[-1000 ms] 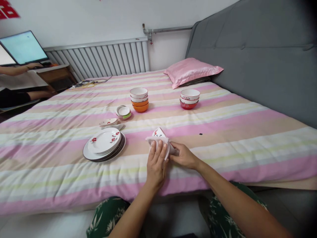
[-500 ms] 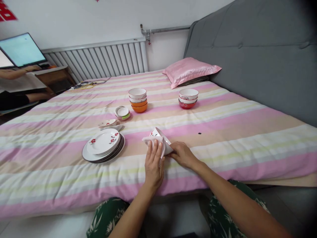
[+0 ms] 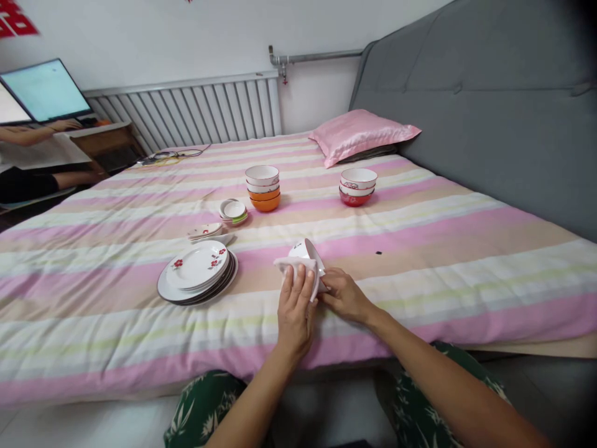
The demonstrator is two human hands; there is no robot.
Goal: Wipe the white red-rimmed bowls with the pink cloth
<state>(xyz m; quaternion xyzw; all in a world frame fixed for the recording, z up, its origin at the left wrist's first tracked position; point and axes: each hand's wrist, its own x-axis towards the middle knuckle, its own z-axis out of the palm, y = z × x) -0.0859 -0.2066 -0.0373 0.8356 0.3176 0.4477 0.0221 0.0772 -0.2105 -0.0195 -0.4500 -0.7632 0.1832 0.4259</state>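
My left hand (image 3: 295, 308) presses a white cloth (image 3: 298, 267) against a small white bowl (image 3: 305, 249) tipped on its side over the striped bed. My right hand (image 3: 345, 295) grips that bowl from the right, fingers curled round it. Just left of the hands lies a stack of white plates with red flowers (image 3: 196, 271).
Further back stand a stack of white and orange bowls (image 3: 263, 186), another bowl stack with a red one at the bottom (image 3: 357, 186), small saucers (image 3: 232, 210) and small dishes (image 3: 205, 231). A pink pillow (image 3: 361, 132) leans by the grey headboard. Another person's arm (image 3: 28, 133) rests at a laptop (image 3: 44, 90) far left.
The bowl has turned in my hands, its red pattern now out of sight and its rim facing up and away. Both hands stay in the same place.
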